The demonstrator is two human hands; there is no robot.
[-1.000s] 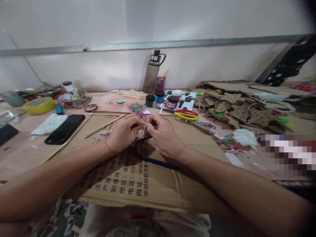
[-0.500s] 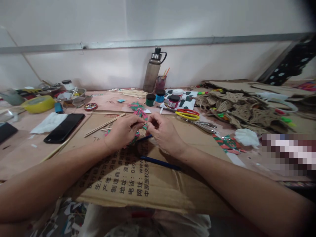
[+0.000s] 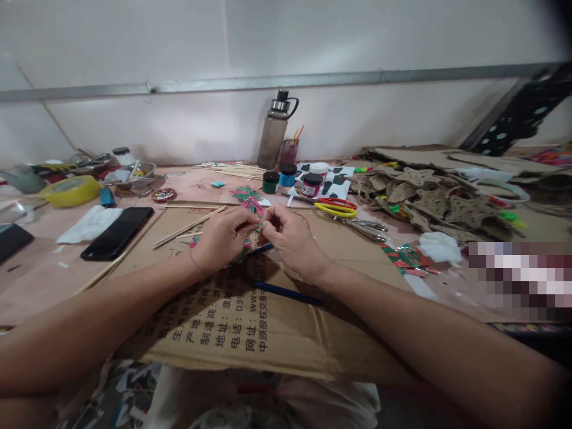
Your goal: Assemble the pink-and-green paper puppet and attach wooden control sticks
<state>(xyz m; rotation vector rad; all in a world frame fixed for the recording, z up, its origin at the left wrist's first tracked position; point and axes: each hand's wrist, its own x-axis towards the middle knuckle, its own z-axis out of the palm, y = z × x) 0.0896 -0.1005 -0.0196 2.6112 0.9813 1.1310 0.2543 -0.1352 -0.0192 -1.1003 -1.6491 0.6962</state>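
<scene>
My left hand (image 3: 223, 236) and my right hand (image 3: 291, 241) meet over the printed cardboard sheet (image 3: 304, 342), fingertips nearly touching. Each one pinches; whatever tiny thing lies between the fingertips is too small to make out. Green and pink decorated cut-out pieces (image 3: 246, 193) lie just behind and under my hands, partly covered by my left fingers. A dark blue stick-like piece (image 3: 288, 293) rests on the cardboard below my right hand. Pale wooden sticks (image 3: 190, 227) lie to the left of my left hand.
Paint jars (image 3: 271, 182), a water bottle (image 3: 272, 134) and scissors with red and yellow handles (image 3: 336, 208) stand or lie behind. At left are a black phone (image 3: 117, 233) and a yellow tape roll (image 3: 71, 190). Brown braided pieces (image 3: 429, 202) are heaped at right.
Both hands stay pinched together at nearly the same spot, with the fingers shifting slightly. The whole view has moved a little; the objects on the table look undisturbed.
</scene>
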